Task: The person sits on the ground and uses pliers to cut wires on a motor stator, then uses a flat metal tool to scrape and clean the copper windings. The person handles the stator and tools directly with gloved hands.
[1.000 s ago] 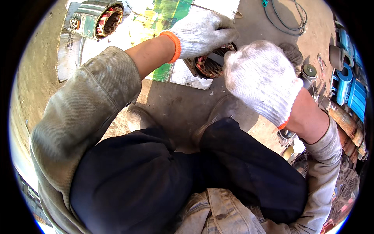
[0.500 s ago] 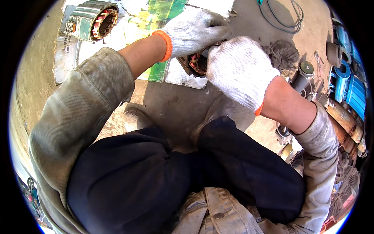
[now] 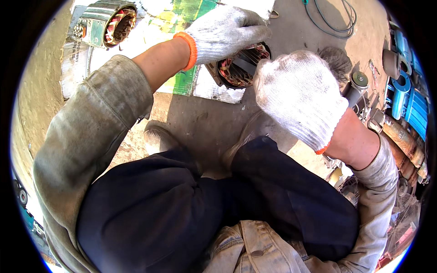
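The fingers [image 3: 248, 29] of my left hand [image 3: 223, 32] were curled over the top rim of the stator [image 3: 236, 68], closed around its edge in a white knit glove with an orange cuff. My right hand [image 3: 298, 98] sat just beside the stator's right side, knuckles toward the camera, balled into a loose fist; I could not tell whether it pinched anything, since the glove hid the fingertips.

The stator lay on the concrete floor [image 3: 200, 123] in front of my shoes, at the lower edge of a green and white sheet [image 3: 182, 84] spread on the floor. Copper windings showed inside its bore. A second stator [image 3: 111, 22] stood well apart at the sheet's far left corner. A coil of cable [image 3: 332, 22] lay on the floor beyond, and a grinder [image 3: 357, 86] with blue parts [image 3: 407, 95] crowded the floor's right edge.

My judgement: the work in hand was on the windings in the bore. To do it well, I would keep the left grip firm on the rim so the stator cannot roll, and work the right hand in short, even pulls along the slot line, not across it, so the copper neither snags the laminations nor kinks. The gloves dull touch, so slow moves suit here.
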Demonstrator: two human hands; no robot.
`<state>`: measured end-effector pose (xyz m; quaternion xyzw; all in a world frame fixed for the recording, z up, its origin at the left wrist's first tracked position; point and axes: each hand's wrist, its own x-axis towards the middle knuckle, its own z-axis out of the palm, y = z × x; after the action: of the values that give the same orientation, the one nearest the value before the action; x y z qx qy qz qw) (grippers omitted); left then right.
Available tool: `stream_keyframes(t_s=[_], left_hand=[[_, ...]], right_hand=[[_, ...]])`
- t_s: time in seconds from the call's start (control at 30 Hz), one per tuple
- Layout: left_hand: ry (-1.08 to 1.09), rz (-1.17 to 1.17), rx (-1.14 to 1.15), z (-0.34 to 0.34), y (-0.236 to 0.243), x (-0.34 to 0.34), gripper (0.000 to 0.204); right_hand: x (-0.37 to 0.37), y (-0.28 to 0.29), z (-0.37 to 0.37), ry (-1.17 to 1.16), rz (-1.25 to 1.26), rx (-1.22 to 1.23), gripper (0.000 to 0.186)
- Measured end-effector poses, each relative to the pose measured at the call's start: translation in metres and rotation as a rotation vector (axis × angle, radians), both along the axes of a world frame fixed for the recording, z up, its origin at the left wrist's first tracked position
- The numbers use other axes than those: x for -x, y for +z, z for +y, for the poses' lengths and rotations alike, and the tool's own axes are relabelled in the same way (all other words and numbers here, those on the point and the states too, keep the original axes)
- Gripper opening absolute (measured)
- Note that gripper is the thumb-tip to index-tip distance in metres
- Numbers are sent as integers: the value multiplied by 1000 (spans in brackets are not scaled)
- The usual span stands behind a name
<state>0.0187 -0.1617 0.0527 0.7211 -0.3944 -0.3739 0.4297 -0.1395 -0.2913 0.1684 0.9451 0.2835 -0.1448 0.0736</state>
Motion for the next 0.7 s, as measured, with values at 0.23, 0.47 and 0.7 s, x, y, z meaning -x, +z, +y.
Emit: stream_keyframes(t_s=[0.23, 0.47, 0.7], left_hand=[[-3, -164, 200, -12, -24, 22, 41], [-31, -67, 90, -3, 12, 15, 38], [-18, -45, 70, -12, 9, 18, 37]], right_hand=[[3, 25, -13, -57, -62, 10, 15], [27, 46, -32, -4, -57, 49, 26], [38, 53, -40, 105, -153, -6, 29]])
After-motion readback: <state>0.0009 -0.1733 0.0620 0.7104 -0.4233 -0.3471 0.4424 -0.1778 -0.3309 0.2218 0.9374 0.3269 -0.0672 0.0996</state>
